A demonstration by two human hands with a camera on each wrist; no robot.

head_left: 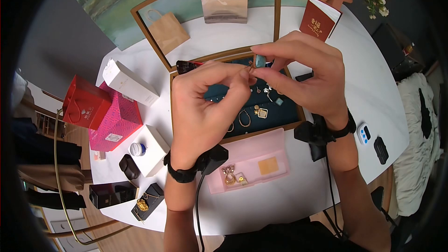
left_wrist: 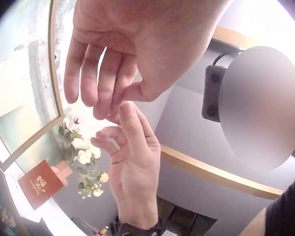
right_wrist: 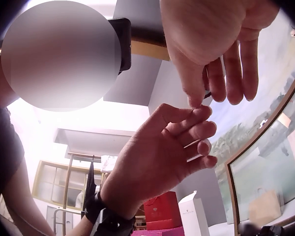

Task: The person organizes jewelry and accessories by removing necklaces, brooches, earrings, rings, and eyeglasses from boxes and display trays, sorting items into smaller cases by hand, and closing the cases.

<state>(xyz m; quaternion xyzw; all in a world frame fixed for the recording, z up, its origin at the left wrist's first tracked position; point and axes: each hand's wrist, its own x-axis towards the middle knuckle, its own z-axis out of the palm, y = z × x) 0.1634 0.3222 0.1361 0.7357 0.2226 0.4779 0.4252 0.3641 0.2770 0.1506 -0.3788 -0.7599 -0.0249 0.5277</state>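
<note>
Both hands meet above an open jewellery box lined in dark teal. My right hand pinches a small teal stone pendant between thumb and forefinger. My left hand pinches the thin gold fitting at the pendant's left side, fingertips touching the right hand's. In the left wrist view the left hand is on top and the right hand below; the pendant is hidden there. The right wrist view shows the right hand above the left hand. In the box lie gold hoops and a square pendant.
A pink tray near me holds gold earrings and a gold card. Left: a red bag, pink box, white boxes. The box's glass lid stands open behind; a red booklet is at back right.
</note>
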